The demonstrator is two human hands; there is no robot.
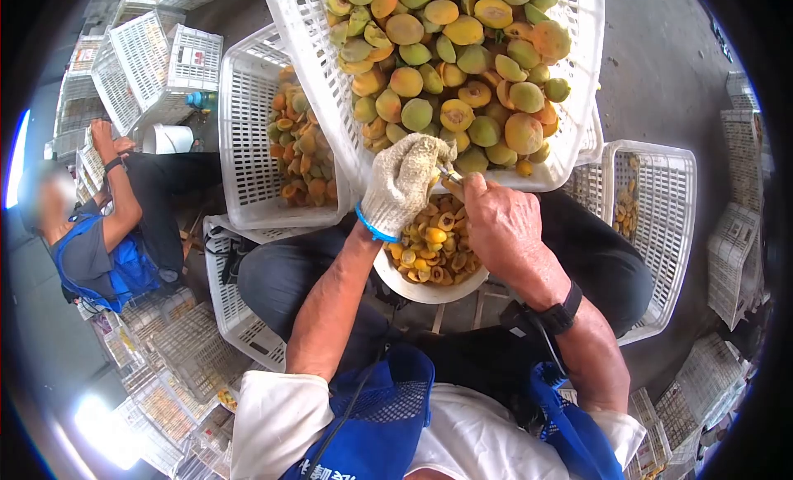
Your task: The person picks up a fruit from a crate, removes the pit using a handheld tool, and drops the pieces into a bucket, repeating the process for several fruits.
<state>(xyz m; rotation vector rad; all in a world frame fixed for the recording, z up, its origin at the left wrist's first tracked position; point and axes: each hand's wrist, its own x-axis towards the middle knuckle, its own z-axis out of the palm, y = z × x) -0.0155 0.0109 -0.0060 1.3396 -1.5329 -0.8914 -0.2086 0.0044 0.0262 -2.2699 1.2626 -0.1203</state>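
Observation:
My left hand point(405, 181), in a cream knitted glove with a blue cuff, is curled at the near edge of a white crate point(318, 92) full of green and orange fruit point(457, 115). What lies inside its fingers is hidden. My bare right hand point(502, 224) grips a small metal tool point(451, 176), whose tip meets the gloved fingers. Right below both hands, a white bucket point(429, 295) between my legs holds orange fruit pieces point(438, 244).
Another white crate point(235, 133) with cut fruit stands at the left, and one point(681, 224) at the right. A seated co-worker point(116, 224) in a blue vest is at the far left. Stacked crates point(136, 67) line both sides.

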